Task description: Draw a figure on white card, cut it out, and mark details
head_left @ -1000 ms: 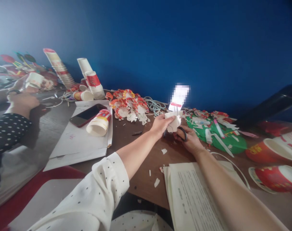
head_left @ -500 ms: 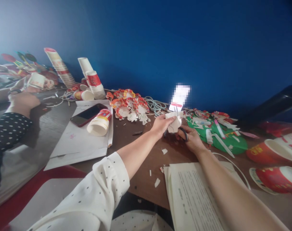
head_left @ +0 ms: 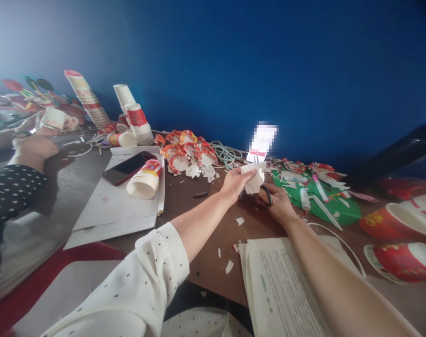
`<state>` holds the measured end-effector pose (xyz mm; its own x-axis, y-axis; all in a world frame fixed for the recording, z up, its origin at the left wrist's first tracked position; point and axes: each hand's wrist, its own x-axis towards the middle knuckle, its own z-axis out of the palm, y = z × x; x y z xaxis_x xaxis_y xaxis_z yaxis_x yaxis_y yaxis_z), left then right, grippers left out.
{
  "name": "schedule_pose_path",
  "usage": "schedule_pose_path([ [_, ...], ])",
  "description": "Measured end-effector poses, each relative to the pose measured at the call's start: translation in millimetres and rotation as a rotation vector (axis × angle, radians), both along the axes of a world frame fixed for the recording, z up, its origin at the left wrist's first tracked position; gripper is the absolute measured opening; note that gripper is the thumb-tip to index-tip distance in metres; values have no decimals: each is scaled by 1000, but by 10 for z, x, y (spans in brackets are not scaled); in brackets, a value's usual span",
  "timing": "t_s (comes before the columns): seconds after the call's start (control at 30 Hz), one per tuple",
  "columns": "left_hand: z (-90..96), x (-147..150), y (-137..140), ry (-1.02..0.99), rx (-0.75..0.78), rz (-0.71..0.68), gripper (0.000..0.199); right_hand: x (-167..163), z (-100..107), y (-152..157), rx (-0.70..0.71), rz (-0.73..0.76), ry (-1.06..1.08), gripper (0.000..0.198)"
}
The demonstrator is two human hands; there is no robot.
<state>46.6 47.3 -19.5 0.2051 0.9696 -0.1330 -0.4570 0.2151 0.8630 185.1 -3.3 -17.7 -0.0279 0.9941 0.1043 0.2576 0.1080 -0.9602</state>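
Between thumb and fingers, my left hand [head_left: 235,184] grips a white piece of cut paper cup [head_left: 254,182] with a drawn line on it. My right hand [head_left: 277,203] is closed round the dark handles of a pair of scissors [head_left: 268,194]. The scissors' blades rise behind the piece, their tips showing above its upper edge. Just left of my hands lies a heap of red and white cut-paper shapes [head_left: 190,152]. Small white scraps [head_left: 240,220] lie on the brown table below.
A phone [head_left: 128,167] and a stack of cups [head_left: 146,180] rest on a white folder [head_left: 111,213] at left. Beyond sits a co-worker's hand [head_left: 37,149]. Printed sheets [head_left: 279,281] lie in front; a green sheet [head_left: 325,208] with scraps and red cups [head_left: 397,222] are at right.
My right hand and the scissors have shifted very slightly to the left. My left hand keeps its hold on the paper cup piece; little else differs.
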Motion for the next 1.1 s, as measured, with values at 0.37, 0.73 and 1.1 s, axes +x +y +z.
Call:
schedule_pose_path([
  [0.37,-17,7,-10,-102,-26,-51,26,5,-101,27,-5,-25,63,28],
  [0.73,1,-22,50,-121,-17,55,33,2,-124,25,-26,-3,132,33],
  [1.1,63,-28,3,-1,-24,72,15,60,-200,67,-25,5,140,30],
])
